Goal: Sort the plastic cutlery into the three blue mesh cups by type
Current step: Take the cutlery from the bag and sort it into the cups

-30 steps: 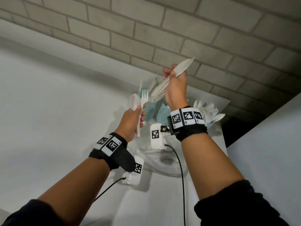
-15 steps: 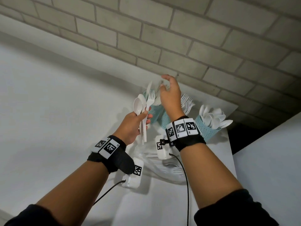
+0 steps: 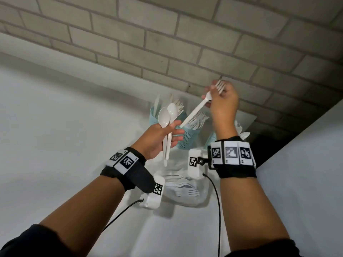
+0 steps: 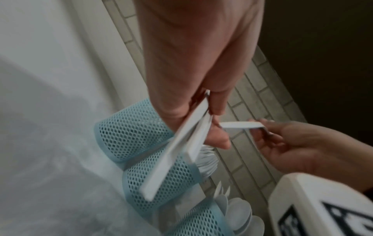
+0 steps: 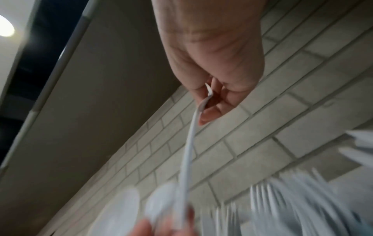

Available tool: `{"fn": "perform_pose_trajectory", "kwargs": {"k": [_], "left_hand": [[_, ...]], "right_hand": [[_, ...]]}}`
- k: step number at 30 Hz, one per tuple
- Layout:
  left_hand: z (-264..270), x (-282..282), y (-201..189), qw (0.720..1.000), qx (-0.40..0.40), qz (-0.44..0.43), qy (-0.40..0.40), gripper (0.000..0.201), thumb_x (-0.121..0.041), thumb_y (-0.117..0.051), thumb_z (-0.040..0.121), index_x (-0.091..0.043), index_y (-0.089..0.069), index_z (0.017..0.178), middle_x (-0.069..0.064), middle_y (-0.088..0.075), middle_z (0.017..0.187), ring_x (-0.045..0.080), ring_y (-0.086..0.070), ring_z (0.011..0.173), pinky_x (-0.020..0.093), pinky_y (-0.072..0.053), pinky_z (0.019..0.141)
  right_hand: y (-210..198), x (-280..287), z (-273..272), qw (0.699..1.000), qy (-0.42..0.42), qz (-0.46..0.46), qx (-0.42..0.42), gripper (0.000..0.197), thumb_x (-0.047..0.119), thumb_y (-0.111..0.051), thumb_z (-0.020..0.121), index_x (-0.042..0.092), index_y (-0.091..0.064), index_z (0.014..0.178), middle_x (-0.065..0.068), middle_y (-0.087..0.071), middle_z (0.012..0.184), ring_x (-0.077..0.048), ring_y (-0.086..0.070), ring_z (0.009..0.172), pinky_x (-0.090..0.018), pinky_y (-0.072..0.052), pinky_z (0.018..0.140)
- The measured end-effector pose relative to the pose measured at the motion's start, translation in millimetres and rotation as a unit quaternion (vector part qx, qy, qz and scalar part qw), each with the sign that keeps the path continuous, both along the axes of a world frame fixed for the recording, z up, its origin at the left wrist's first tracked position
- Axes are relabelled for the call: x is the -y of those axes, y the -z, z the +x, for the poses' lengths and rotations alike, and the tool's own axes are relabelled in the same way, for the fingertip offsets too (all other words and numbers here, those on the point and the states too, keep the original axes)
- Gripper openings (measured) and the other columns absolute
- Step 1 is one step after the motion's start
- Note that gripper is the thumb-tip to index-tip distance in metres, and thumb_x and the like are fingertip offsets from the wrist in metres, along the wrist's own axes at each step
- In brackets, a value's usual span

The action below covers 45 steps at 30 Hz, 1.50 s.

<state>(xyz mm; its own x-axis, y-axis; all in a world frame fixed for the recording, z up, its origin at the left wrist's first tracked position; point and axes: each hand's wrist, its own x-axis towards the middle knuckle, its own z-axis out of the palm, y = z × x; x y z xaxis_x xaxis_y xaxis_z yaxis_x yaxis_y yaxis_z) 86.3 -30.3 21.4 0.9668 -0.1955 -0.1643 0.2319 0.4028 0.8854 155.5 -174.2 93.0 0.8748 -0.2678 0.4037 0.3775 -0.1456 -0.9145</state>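
Note:
My left hand (image 3: 163, 135) grips two white plastic spoons (image 3: 168, 115) by their handles (image 4: 181, 148), bowls up. My right hand (image 3: 221, 102) pinches a white fork (image 3: 199, 106) just below its tines (image 5: 207, 97). The fork slants down-left and its handle end lies by my left fingers, above the cups. Three blue mesh cups stand in a row by the brick wall. The left cup (image 3: 153, 116) holds knives, the middle cup (image 3: 188, 139) forks. My right wrist mostly hides the right cup (image 3: 212, 139), which holds spoons (image 4: 238, 212).
A clear container (image 3: 201, 197) with more white cutlery sits on the white counter just in front of the cups, under my wrists. The brick wall (image 3: 167, 43) rises close behind the cups. A white panel (image 3: 306, 173) borders the right side.
My right hand put a bundle of knives into the left cup, then took the fork out of my left hand and lifted it. My left hand keeps the spoons.

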Motion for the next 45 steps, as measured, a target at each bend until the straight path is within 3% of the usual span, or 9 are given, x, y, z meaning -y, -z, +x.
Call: {"fn": "perform_pose_trajectory", "kwargs": {"k": [4, 10, 15, 19, 22, 26, 35, 39, 45], "left_hand": [[0, 4, 6, 1.000, -0.008, 0.025, 0.015, 0.019, -0.022, -0.047, 0.097, -0.020, -0.061, 0.110, 0.001, -0.067, 0.094, 0.010, -0.066, 0.076, 0.021, -0.053, 0.071], [1, 9, 14, 0.999, -0.024, 0.025, 0.041, 0.023, -0.017, -0.043, 0.099, -0.020, -0.057, 0.117, -0.003, -0.048, 0.070, 0.005, -0.042, 0.054, 0.015, -0.037, 0.051], [-3, 8, 14, 0.996, -0.046, 0.033, 0.071, 0.027, -0.031, -0.042, 0.099, -0.020, -0.056, 0.120, -0.005, -0.033, 0.063, 0.005, -0.030, 0.050, 0.015, -0.028, 0.046], [-3, 8, 12, 0.994, -0.072, 0.004, 0.085, 0.029, -0.034, -0.043, 0.097, -0.017, -0.055, 0.118, -0.005, -0.031, 0.063, 0.005, -0.027, 0.048, 0.014, -0.025, 0.043], [-4, 13, 9, 0.989, -0.088, -0.050, 0.110, 0.024, -0.019, -0.036, 0.095, -0.015, -0.056, 0.108, -0.004, -0.034, 0.060, 0.006, -0.029, 0.047, 0.016, -0.024, 0.044], [-10, 25, 3, 0.989, -0.073, -0.037, 0.123, 0.021, -0.015, -0.033, 0.095, -0.014, -0.053, 0.092, -0.003, -0.036, 0.058, 0.006, -0.031, 0.045, 0.016, -0.023, 0.045], [-24, 43, 6, 0.984, -0.062, 0.005, 0.166, 0.038, -0.037, -0.031, 0.101, -0.011, -0.057, 0.093, -0.002, -0.035, 0.064, 0.006, -0.033, 0.048, 0.014, -0.028, 0.044], [-25, 48, 5, 0.985, -0.026, 0.073, 0.154, 0.035, -0.032, -0.032, 0.102, -0.007, -0.056, 0.095, -0.001, -0.034, 0.063, 0.004, -0.035, 0.043, 0.013, -0.030, 0.041], [-26, 48, 0, 0.979, -0.039, 0.042, 0.194, 0.030, -0.032, -0.039, 0.099, -0.009, -0.054, 0.088, -0.003, -0.036, 0.061, 0.004, -0.032, 0.046, 0.012, -0.026, 0.042]], "right_hand": [[-10, 23, 5, 0.992, 0.075, 0.039, 0.093, 0.026, 0.007, -0.046, 0.095, 0.029, -0.052, 0.082, -0.001, -0.064, 0.081, -0.017, -0.064, 0.072, -0.022, -0.053, 0.057], [35, 20, 27, 0.977, 0.088, -0.196, 0.015, 0.020, 0.017, -0.039, 0.099, 0.014, -0.059, 0.099, -0.010, -0.067, 0.088, -0.025, -0.061, 0.077, -0.035, -0.051, 0.069], [60, 15, 26, 0.853, 0.020, -0.489, -0.180, 0.037, 0.028, -0.028, 0.101, 0.011, -0.053, 0.123, -0.022, -0.050, 0.127, -0.037, -0.040, 0.117, -0.039, -0.030, 0.098], [41, 11, 4, 0.901, 0.036, -0.414, -0.120, 0.038, 0.031, -0.045, 0.096, 0.016, -0.049, 0.131, -0.015, -0.043, 0.136, -0.031, -0.033, 0.126, -0.038, -0.029, 0.105], [32, 7, -21, 0.951, -0.053, -0.294, -0.073, 0.031, 0.029, -0.051, 0.095, 0.010, -0.058, 0.118, -0.009, -0.059, 0.116, -0.017, -0.053, 0.101, -0.022, -0.043, 0.085], [39, 7, -46, 0.939, -0.160, -0.264, -0.153, 0.033, 0.030, -0.050, 0.095, 0.004, -0.059, 0.112, -0.007, -0.061, 0.096, -0.008, -0.057, 0.070, -0.006, -0.044, 0.056], [43, 21, -69, 0.953, -0.191, -0.081, -0.221, 0.028, 0.006, -0.036, 0.096, 0.013, -0.060, 0.107, -0.005, -0.062, 0.090, -0.013, -0.058, 0.069, -0.017, -0.047, 0.051], [47, 22, -74, 0.953, -0.207, -0.022, -0.221, 0.018, 0.023, -0.043, 0.098, 0.025, -0.060, 0.096, -0.016, -0.064, 0.110, -0.023, -0.060, 0.089, -0.022, -0.046, 0.056], [50, 33, -74, 0.948, -0.230, -0.071, -0.209, 0.017, 0.005, -0.046, 0.096, 0.014, -0.059, 0.101, -0.004, -0.061, 0.081, -0.005, -0.059, 0.062, -0.015, -0.044, 0.046]]}}
